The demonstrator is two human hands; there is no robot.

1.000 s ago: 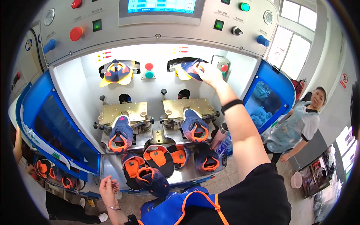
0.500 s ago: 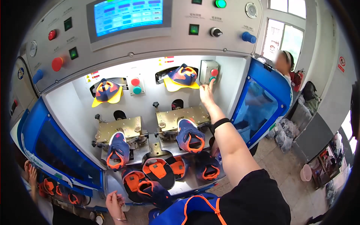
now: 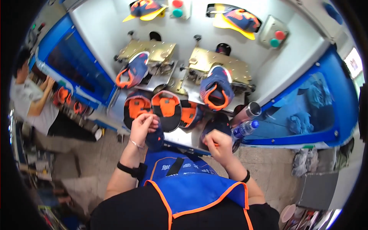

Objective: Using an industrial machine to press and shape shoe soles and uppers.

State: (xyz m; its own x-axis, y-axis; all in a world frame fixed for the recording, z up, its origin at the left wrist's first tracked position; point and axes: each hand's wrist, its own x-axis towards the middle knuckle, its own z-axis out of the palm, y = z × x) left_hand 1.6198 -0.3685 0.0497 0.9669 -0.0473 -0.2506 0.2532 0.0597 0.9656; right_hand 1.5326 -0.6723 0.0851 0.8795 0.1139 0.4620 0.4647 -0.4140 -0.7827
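My left hand (image 3: 144,125) is closed at the orange edge of a dark blue shoe upper (image 3: 155,138), which hangs beside the fingers at the shelf's front edge. To the right, my right hand (image 3: 219,145) is closed in a pinch at another dark shoe upper (image 3: 217,124); a bit of orange shows between the fingers. Behind the hands stand several uppers with orange linings, one a black-and-orange upper (image 3: 166,109). Two blue shoe uppers, a left one (image 3: 137,69) and a right one (image 3: 217,88), rest at the gold metal plates.
Two uppers with yellow edges, one a right-hand upper (image 3: 237,21), sit on the machine's back wall near a button box (image 3: 274,33). A metal cup (image 3: 250,111) and a bottle (image 3: 245,129) stand right. Blue doors (image 3: 306,103) flank both sides. A co-worker (image 3: 32,99) stands left.
My right hand has left the back-wall buttons and come down to the upper at the front. My left hand has risen to the other upper. The view has tilted down.
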